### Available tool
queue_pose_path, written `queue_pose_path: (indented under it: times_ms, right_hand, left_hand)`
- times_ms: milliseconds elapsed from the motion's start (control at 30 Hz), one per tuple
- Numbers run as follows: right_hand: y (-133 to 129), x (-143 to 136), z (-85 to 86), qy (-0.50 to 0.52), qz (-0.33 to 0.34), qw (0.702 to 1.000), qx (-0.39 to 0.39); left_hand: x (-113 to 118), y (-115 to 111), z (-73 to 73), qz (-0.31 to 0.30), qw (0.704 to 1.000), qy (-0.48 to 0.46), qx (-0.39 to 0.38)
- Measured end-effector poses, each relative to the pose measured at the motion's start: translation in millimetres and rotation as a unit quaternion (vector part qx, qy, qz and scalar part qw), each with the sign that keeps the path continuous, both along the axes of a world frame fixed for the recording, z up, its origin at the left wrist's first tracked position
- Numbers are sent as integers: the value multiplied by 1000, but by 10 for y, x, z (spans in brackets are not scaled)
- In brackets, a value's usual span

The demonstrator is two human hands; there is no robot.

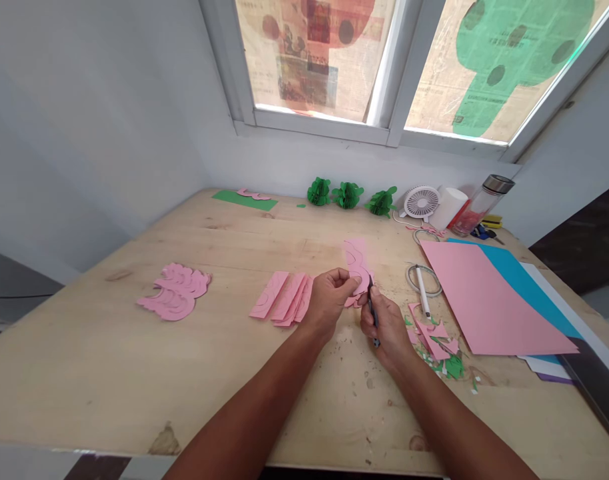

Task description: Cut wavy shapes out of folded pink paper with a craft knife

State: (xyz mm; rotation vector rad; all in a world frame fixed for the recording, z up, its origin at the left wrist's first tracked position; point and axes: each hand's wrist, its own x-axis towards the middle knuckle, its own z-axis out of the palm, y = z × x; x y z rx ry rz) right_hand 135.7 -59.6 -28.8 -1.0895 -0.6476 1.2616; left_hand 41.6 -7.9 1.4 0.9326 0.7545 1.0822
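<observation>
My left hand (pixel 329 300) pinches a pink paper strip (pixel 355 257) with curved outlines drawn on it, held just above the table. At the strip's right edge, my right hand (pixel 387 323) grips dark scissors (pixel 372 313), seen nearly edge-on, with the tip against the paper. The fingers hide part of the scissors. Left of my left hand lie several folded pink paper strips (pixel 279 300), partly covered by that hand. Farther left is a pile of pink scalloped cut-outs (pixel 177 290). Small pink pieces (pixel 353 301) show beneath the held strip.
Pink and green scraps (pixel 442 347) lie right of my right hand, near a white pen (pixel 423 291). Large pink sheets (pixel 489 300) cover the table's right side. Along the wall stand green paper ornaments (pixel 348 195), a small fan (pixel 421 202) and a bottle (pixel 484 203).
</observation>
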Motion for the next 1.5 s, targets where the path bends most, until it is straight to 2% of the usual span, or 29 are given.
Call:
queue_pose_path:
  times_ms: [200, 400, 833, 1500]
  right_hand:
    - [-2, -16, 3, 1, -5, 1000, -3]
    - [-8, -21, -18, -6, -10, 1000, 2]
    - [2, -51, -64, -11, -8, 1000, -10]
    - [-12, -47, 1, -9, 0, 1000, -10]
  left_hand:
    - [2, 18, -40, -7, 1000, -3, 4]
    - [5, 30, -86, 19, 1000, 3, -9]
    - [5, 52, -96, 36, 998, -2, -42]
    - [5, 24, -77, 12, 1000, 19, -22]
